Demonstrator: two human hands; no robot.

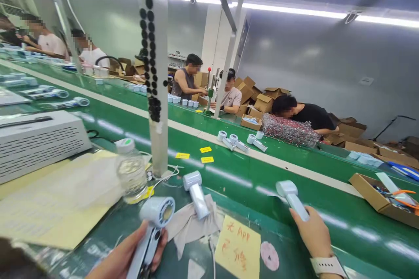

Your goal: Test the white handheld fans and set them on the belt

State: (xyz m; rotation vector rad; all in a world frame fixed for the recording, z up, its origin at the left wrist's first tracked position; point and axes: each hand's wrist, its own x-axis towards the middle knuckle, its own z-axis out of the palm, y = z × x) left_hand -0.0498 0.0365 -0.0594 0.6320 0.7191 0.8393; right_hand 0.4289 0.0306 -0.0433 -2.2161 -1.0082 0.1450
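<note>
My left hand [131,248] is wrapped around the handle of a light-blue handheld fan [156,210], its round head tilted up with the ringed opening facing right. Over the green surface to the right, my right hand [312,229] grips the handle end of a second light-blue handheld fan [290,192], head pointing away from me. Between the hands, another fan [198,194] lies on a crumpled grey cloth [185,226]. A yellow handwritten note [238,248] and a pink round sticker [269,256] are on the worktop near me.
A clear bottle [131,172] stands by the white post [159,74]. Left is a slotted white box [39,144]. Across the green belt [229,176] lie several fans [240,144] and yellow labels [206,159]. A cardboard box [382,205] sits right; several people work beyond.
</note>
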